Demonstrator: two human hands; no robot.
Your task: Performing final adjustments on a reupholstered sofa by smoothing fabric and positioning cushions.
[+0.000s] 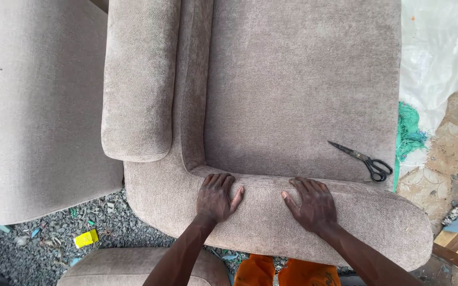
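Two bare hands press flat on the padded arm of a taupe fabric sofa (292,95), seen from straight above. The left hand (217,197) lies palm down on the rounded sofa arm (271,217), fingers together and pointing toward the seat, fingertips at the seam where the arm meets the seat cushion; it is spread open and grips nothing. The right hand (312,204) lies palm down just beside it on the same arm, fingers slightly fanned, likewise open and holding nothing. A short stretch of fabric separates the two thumbs.

On the seat cushion (298,79), near its right edge and a little beyond the right hand, rests a pair of black-handled scissors (364,160), blades closed and pointing up-left, untouched by either hand. A long bolster-like cushion (140,79) runs along the sofa's left side, meeting the near arm at a curved corner.

To the left stands a second upholstered piece (43,116) in the same fabric, apart from the sofa, and the top of a third piece (133,267) shows at the lower edge. Grey gravel ground (102,222) lies between them, scattered with small scraps and a yellow block (86,238). At the right, white plastic sheeting (436,58) and a tangle of green netting (409,132) lie on the ground. Orange trousers (284,273) show below the sofa arm.
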